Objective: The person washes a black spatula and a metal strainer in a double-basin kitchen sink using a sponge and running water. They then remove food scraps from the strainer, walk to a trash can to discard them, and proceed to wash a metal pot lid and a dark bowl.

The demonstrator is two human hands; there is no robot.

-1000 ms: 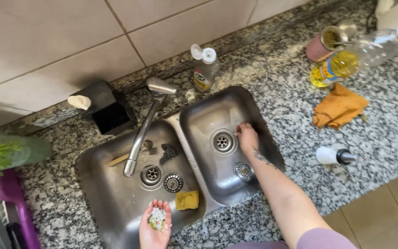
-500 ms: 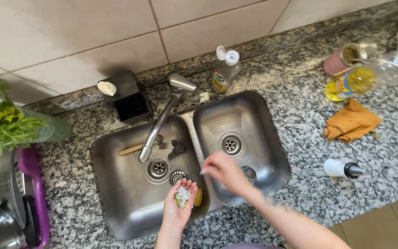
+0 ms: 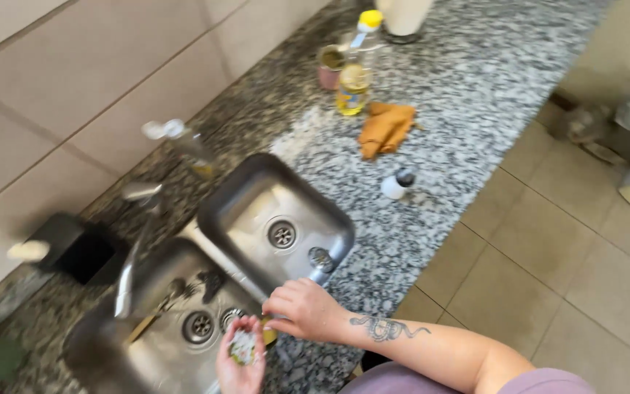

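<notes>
Cupping my left hand (image 3: pixel 240 359) palm up over the near edge of the left sink basin (image 3: pixel 156 350), I have a small clump of pale, greenish food scraps (image 3: pixel 243 347) lying in the hollow of my loosely curled fingers, which cradle the bits without pinching them. My right hand (image 3: pixel 302 308) hangs just beside it, above the divider between the two basins, fingers curled in toward the palm; I cannot tell whether they pinch anything. A yellow sponge (image 3: pixel 267 334) peeks out just under that hand. The right sink basin (image 3: pixel 275 219) shows its drain and a loose metal strainer (image 3: pixel 321 258) near the front wall. The tap (image 3: pixel 134 248) arches over the left basin. On the speckled granite counter (image 3: pixel 446 87) sit an orange cloth (image 3: pixel 386 127), a bottle of yellow oil (image 3: pixel 355 69), and a small white bottle with a dark cap (image 3: pixel 397 183) lying on its side.
</notes>
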